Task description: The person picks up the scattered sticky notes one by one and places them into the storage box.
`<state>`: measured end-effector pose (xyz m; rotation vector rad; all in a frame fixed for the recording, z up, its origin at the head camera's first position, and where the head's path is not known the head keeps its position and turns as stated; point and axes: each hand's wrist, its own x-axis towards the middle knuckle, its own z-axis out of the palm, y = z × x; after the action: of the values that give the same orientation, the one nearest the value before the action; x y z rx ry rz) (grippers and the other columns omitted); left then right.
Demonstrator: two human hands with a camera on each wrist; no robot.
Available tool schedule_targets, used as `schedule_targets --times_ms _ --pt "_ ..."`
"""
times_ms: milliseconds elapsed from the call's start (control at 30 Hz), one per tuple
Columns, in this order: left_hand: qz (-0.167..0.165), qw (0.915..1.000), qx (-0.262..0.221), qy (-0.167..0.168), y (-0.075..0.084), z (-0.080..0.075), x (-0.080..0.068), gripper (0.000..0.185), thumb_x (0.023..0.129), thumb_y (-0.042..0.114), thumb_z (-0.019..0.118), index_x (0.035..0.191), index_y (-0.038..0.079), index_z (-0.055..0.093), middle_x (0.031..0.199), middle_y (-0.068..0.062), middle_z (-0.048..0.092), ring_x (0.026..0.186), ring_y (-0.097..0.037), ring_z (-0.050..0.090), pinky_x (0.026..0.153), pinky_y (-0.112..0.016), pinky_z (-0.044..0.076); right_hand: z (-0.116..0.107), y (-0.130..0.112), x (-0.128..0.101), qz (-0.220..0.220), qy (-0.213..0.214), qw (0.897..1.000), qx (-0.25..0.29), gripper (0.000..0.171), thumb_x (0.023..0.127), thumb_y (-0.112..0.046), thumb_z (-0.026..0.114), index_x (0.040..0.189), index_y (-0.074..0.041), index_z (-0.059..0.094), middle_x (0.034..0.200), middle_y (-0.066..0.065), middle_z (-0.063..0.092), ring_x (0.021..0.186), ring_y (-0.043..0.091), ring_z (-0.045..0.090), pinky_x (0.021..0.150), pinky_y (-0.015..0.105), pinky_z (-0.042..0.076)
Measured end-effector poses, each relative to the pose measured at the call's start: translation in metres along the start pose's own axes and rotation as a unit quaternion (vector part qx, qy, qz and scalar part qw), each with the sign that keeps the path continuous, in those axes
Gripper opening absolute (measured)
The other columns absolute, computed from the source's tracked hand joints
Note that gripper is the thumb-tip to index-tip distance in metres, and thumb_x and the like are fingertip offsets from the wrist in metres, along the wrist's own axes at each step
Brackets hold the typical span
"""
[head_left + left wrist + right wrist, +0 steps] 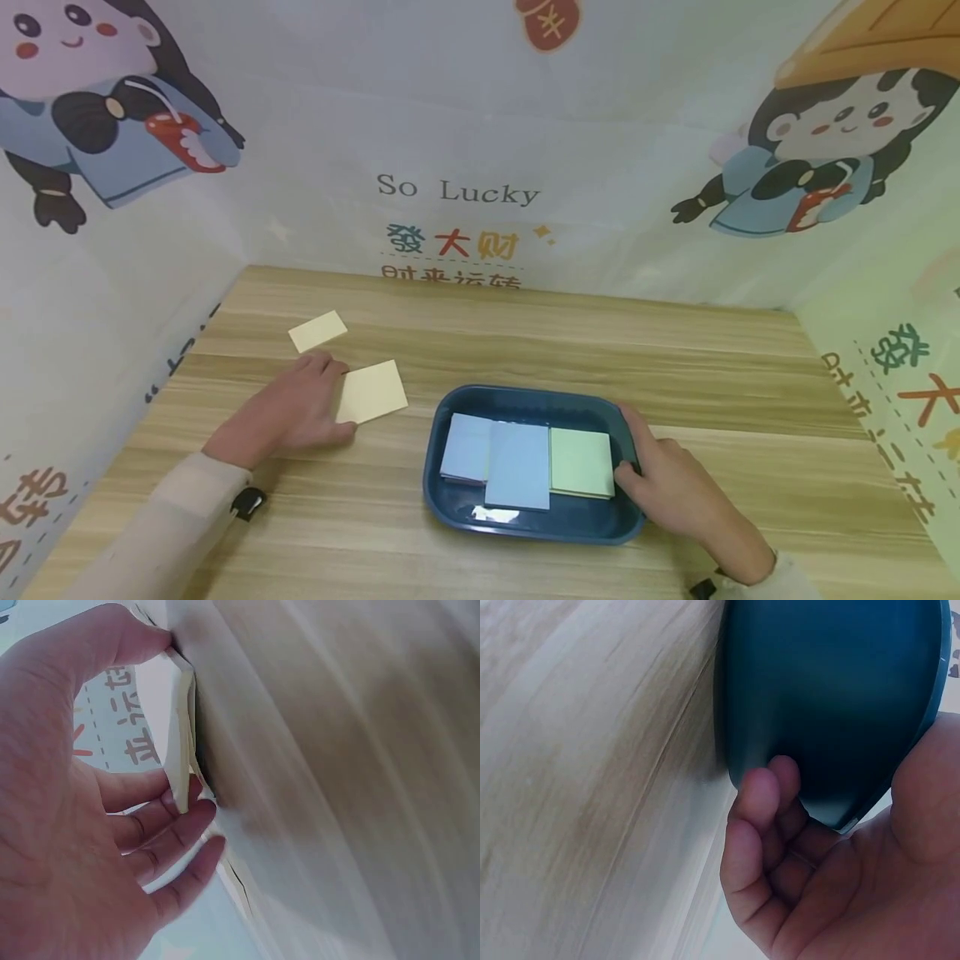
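Note:
My left hand [303,407] holds a pale yellow sticky-note pad [375,390] by its edges, left of the tray. In the left wrist view the thumb is at one edge of this pad [177,742] and the fingertips are at the opposite edge, close to the tabletop. My right hand [671,483] grips the right end of a dark blue plastic tray [555,407], thumb over the rim. Curled fingers [744,855] lie against the tray's outer wall [825,690] in the right wrist view. Inside the tray are two light blue pads [517,467] and a light green pad [581,462], side by side.
A smaller pale yellow pad [318,331] lies behind my left hand on the wood-grain table [637,350]. Printed cloth walls [465,125] with cartoon figures and lettering enclose the table at the back and both sides.

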<state>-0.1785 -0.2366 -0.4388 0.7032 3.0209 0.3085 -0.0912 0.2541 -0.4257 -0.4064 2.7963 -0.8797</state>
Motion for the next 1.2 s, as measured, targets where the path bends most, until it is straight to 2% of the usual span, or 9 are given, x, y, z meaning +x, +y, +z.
schedule_targets --times_ms 133,300,600,833,1067,1200 --pt "0.012 0.9998 0.018 -0.002 0.004 0.001 0.005 0.082 0.083 0.049 0.079 0.134 -0.013 0.063 0.127 -0.025 0.06 0.122 -0.046 0.057 0.103 -0.058 0.054 0.0 0.0 0.0 -0.005 0.001 1.0 0.0 0.075 0.1 -0.008 0.06 0.168 -0.001 0.03 0.058 -0.007 0.045 0.044 0.006 0.042 0.044 0.027 0.039" --pt "0.015 0.9998 0.014 -0.008 0.01 0.0 0.011 0.081 0.087 0.05 0.078 0.133 -0.014 0.064 0.129 -0.026 0.061 0.122 -0.045 0.058 0.106 -0.058 0.053 0.0 0.0 0.001 -0.009 0.002 1.0 0.005 0.075 0.1 -0.007 0.06 0.168 -0.002 0.03 0.058 -0.007 0.047 0.043 0.006 0.043 0.043 0.027 0.04" --pt "0.011 0.9997 0.023 -0.007 0.011 0.005 0.021 0.079 0.08 0.05 0.077 0.124 -0.014 0.064 0.118 -0.024 0.06 0.112 -0.042 0.058 0.099 -0.055 0.055 0.0 0.0 0.0 -0.006 0.005 1.0 0.006 0.075 0.099 -0.007 0.06 0.168 -0.002 0.031 0.059 -0.006 0.048 0.043 0.007 0.044 0.044 0.028 0.041" --pt "0.007 0.9999 0.012 -0.001 0.012 0.007 0.021 0.074 0.079 0.047 0.078 0.121 -0.011 0.062 0.11 -0.019 0.059 0.104 -0.038 0.057 0.09 -0.052 0.055 0.0 0.001 0.0 -0.003 0.006 1.0 0.005 0.075 0.1 -0.008 0.06 0.168 -0.003 0.031 0.059 -0.006 0.048 0.043 0.007 0.043 0.043 0.028 0.04" --pt "0.003 1.0 0.008 -0.005 0.015 0.006 0.018 0.08 0.08 0.045 0.079 0.129 -0.014 0.06 0.117 -0.025 0.06 0.112 -0.045 0.058 0.097 -0.056 0.055 0.0 0.001 0.0 0.002 0.004 1.0 0.007 0.075 0.1 -0.008 0.06 0.168 -0.002 0.031 0.06 -0.005 0.05 0.044 0.008 0.045 0.044 0.028 0.04" --pt "0.001 1.0 0.008 -0.001 0.015 0.006 0.017 0.081 0.079 0.045 0.079 0.131 -0.014 0.06 0.119 -0.024 0.058 0.111 -0.044 0.057 0.094 -0.056 0.056 0.0 0.0 0.0 0.001 0.004 1.0 0.008 0.075 0.1 -0.008 0.06 0.168 -0.003 0.031 0.06 -0.005 0.05 0.044 0.008 0.045 0.044 0.028 0.04"
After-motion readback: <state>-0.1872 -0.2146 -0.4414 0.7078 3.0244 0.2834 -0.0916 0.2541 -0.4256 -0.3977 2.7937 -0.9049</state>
